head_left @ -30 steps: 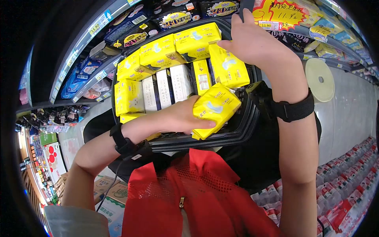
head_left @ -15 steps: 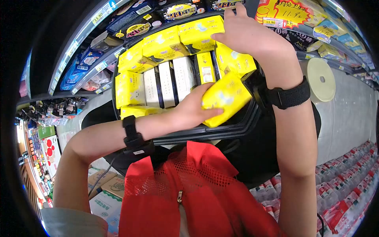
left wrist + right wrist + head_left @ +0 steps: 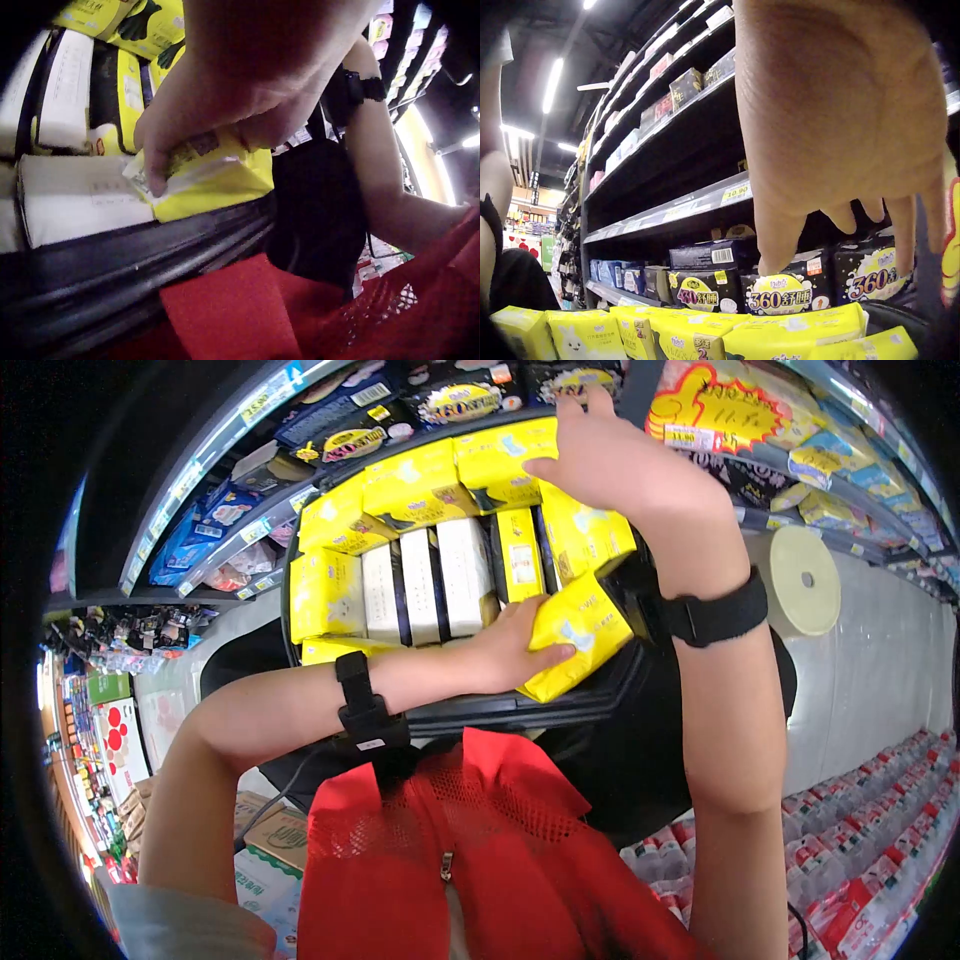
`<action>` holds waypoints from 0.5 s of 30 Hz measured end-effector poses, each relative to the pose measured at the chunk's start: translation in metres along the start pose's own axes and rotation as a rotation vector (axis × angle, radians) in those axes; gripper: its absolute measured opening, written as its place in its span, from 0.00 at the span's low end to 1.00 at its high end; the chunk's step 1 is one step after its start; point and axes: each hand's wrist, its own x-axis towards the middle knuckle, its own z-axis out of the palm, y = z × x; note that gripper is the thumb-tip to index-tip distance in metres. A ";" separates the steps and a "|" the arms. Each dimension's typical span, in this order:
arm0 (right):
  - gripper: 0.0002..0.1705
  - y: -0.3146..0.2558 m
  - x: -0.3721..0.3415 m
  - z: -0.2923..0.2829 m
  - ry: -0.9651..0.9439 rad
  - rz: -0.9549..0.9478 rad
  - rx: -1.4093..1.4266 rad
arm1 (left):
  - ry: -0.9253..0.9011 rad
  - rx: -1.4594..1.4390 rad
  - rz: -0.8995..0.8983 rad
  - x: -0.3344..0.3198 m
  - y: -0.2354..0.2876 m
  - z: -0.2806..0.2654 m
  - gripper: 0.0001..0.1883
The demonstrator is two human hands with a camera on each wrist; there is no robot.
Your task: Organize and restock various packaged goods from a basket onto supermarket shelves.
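In the head view my left hand (image 3: 505, 652) grips a yellow pack of sanitary pads (image 3: 582, 640) at the near right corner of a black basket (image 3: 490, 717), thumb on its near side. The left wrist view shows the fingers curled over that yellow pack (image 3: 217, 191), close beside a white pack (image 3: 82, 196). Yellow packs (image 3: 415, 485) line the basket's far and left sides, and white packs (image 3: 463, 575) stand in its middle. My right hand (image 3: 620, 470) is over the basket's far right, fingers spread and holding nothing; its palm (image 3: 840, 112) fills the upper right wrist view.
Shelves with black packs (image 3: 780, 292) stand just beyond the basket. A yellow and red price sign (image 3: 715, 410) hangs at the upper right. A pale green round stool (image 3: 803, 582) is on the right, and shrink-wrapped bottles (image 3: 850, 840) cover the lower right floor.
My left hand has shifted right with the yellow pack, which tips toward the basket's right corner. The right hand has drifted slightly left, still extended.
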 end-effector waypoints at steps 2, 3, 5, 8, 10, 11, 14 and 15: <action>0.43 0.011 0.009 0.029 0.325 -0.139 0.097 | 0.020 0.111 0.095 0.006 -0.012 0.007 0.41; 0.44 0.010 0.008 0.032 0.312 -0.136 0.092 | 0.004 0.113 0.062 0.003 -0.009 0.009 0.40; 0.47 0.003 0.018 0.026 0.246 -0.153 0.014 | 0.013 0.166 0.093 -0.001 0.001 0.000 0.40; 0.51 0.005 0.017 0.062 -0.271 -0.049 -0.100 | -0.122 0.114 0.072 0.003 -0.001 -0.014 0.35; 0.52 0.005 0.017 0.055 -0.321 -0.057 -0.077 | -0.185 0.127 0.121 0.003 0.002 -0.021 0.32; 0.53 0.002 0.019 0.052 -0.201 -0.055 -0.003 | -0.231 0.195 0.158 0.002 0.004 -0.035 0.31; 0.53 0.008 0.015 0.058 0.030 -0.120 -0.050 | -0.113 0.252 0.416 -0.011 -0.011 -0.065 0.31; 0.55 0.011 0.016 0.063 -0.206 -0.012 -0.082 | -0.062 0.257 0.427 -0.022 -0.008 -0.080 0.29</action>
